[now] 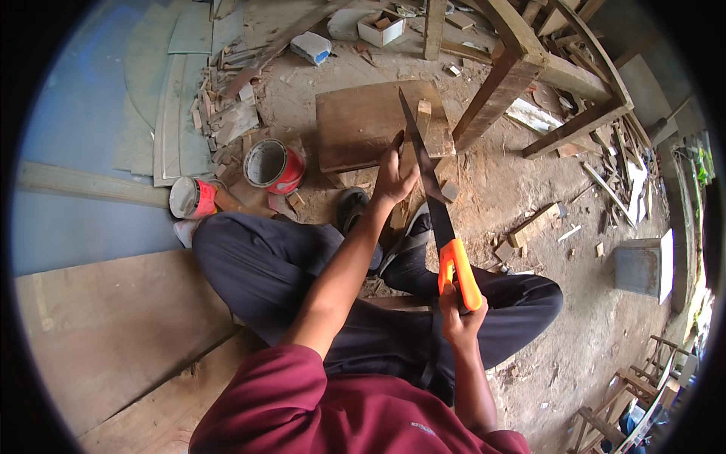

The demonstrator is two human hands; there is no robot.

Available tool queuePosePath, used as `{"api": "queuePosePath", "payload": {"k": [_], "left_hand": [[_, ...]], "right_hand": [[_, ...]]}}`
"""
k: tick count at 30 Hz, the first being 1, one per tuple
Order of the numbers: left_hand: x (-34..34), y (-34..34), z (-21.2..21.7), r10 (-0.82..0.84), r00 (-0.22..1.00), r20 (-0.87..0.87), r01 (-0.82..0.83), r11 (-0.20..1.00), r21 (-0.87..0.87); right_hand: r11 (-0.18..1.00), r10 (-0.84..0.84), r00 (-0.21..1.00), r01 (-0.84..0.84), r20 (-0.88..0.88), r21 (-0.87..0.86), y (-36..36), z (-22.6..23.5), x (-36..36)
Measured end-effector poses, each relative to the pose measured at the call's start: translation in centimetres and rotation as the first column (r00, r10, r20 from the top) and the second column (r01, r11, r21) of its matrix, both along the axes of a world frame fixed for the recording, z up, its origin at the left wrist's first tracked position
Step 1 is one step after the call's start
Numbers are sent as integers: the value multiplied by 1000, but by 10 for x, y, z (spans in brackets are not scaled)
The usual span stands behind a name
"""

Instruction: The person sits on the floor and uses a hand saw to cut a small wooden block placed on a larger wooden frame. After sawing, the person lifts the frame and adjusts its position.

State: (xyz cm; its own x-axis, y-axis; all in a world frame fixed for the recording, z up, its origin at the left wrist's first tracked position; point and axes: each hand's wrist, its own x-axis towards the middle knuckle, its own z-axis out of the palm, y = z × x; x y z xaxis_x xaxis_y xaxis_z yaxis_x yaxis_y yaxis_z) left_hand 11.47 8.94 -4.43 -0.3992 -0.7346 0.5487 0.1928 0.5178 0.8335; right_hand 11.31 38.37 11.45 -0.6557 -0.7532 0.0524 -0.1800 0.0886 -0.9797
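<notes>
My right hand (460, 316) is wrapped round the orange handle of a handsaw (436, 206), whose dark blade points away from me and tapers to a tip over the low wooden bench (352, 125). My left hand (396, 179) grips a narrow strip of wood (423, 121) that lies across the bench's right part and hangs over its near edge. The blade passes over the strip, just right of my left fingers. Whether its teeth touch the wood I cannot tell. Beside the blade, near the bench's front edge, is a small wood block (450, 191).
Left of the bench stand a red paint can (286, 178) and a smaller red can (193, 198), near wood scraps (227, 121). A wooden frame (522, 68) rises at the far right. Offcuts (535, 225) and a grey bin (639, 265) sit on the right-hand floor.
</notes>
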Motion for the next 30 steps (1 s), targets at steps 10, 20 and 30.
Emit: {"api": "queuePosePath", "payload": {"k": [10,20,30], "left_hand": [[-26,10,-2,333,931,148,-327,943,-64],[-30,7,-10,380,903,199,-358,923,-138],[-28,10,-7,387,916,109,-364,913,-186]], "right_hand": [[991,-82,979,61,-186,-116,-6,18,19],[994,-109,989,109,-99,-2,7,25,36],[986,-137,988,143,-75,83,10,36,53]]}}
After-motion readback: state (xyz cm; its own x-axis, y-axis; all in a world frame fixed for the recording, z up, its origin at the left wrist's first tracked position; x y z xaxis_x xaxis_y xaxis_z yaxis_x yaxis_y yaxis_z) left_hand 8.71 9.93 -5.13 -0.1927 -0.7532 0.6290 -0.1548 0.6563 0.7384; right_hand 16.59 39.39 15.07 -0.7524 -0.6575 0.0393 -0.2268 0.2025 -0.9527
